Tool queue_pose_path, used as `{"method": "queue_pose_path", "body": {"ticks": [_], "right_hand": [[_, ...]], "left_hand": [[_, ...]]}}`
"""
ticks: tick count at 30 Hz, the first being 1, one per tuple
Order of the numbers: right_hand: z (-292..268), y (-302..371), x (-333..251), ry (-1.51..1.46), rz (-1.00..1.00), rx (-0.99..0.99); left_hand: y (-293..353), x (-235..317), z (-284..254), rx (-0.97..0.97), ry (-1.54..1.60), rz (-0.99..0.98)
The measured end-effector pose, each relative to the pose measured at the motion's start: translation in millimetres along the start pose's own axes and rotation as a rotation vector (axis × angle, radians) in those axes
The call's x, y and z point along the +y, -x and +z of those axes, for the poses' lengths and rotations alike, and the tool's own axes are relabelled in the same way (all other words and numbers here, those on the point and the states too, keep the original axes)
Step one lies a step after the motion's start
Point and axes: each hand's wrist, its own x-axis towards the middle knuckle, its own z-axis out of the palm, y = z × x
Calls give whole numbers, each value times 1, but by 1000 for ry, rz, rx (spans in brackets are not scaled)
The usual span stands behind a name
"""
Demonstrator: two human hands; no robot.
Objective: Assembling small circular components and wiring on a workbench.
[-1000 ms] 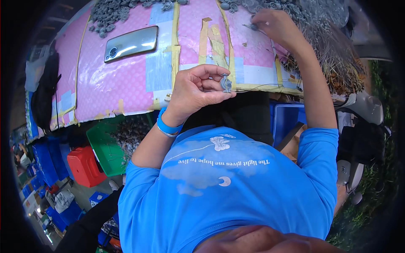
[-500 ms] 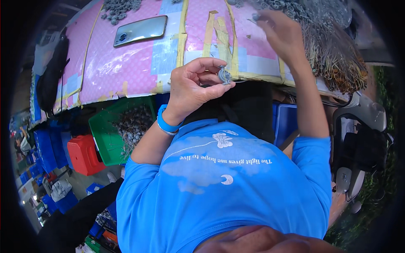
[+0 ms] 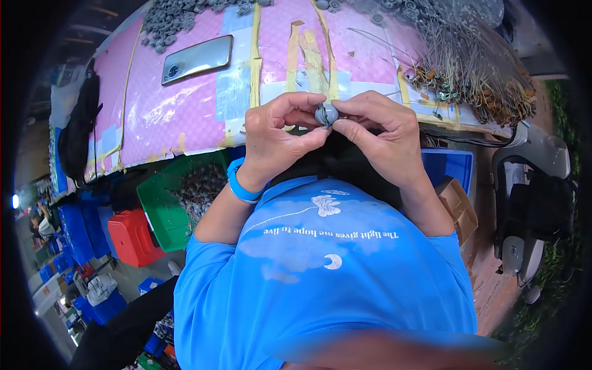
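In front of my shirt, just off the table's near edge, both hands meet. My left hand, with a blue band at its wrist, pinches a small grey rose-shaped piece, mostly covered by fingers. Against it sits a smooth grey rounded piece, gripped by the thumb and fingertips of my right hand. The two pieces touch; whether they are joined I cannot tell. Several more grey rose-shaped pieces are heaped at the table's far left, and others lie at the far right.
A phone lies on the pink, taped table cover. Thin wire stems spread over the right side. Below the edge are a green crate of stemmed grey pieces, a red container, a blue bin and a paper bag.
My right hand has come back from the far right of the table to my left hand, bringing the rounded piece against the rose-shaped one. The left hand stays at about the same place.
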Motion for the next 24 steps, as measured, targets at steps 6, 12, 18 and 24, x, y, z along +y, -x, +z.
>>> {"method": "queue_pose_path", "body": {"ticks": [6,12,18,24], "right_hand": [[12,0,4,-87,187,19],[2,-10,18,-128,202,-17],[-12,-9,37,-512,145,-123],[1,-9,47,-815,97,-212]], "left_hand": [[0,5,3,-27,-360,203],[-6,0,4,-48,-338,173],[-9,7,4,-157,103,-79],[-6,5,11,-131,218,-22]]}}
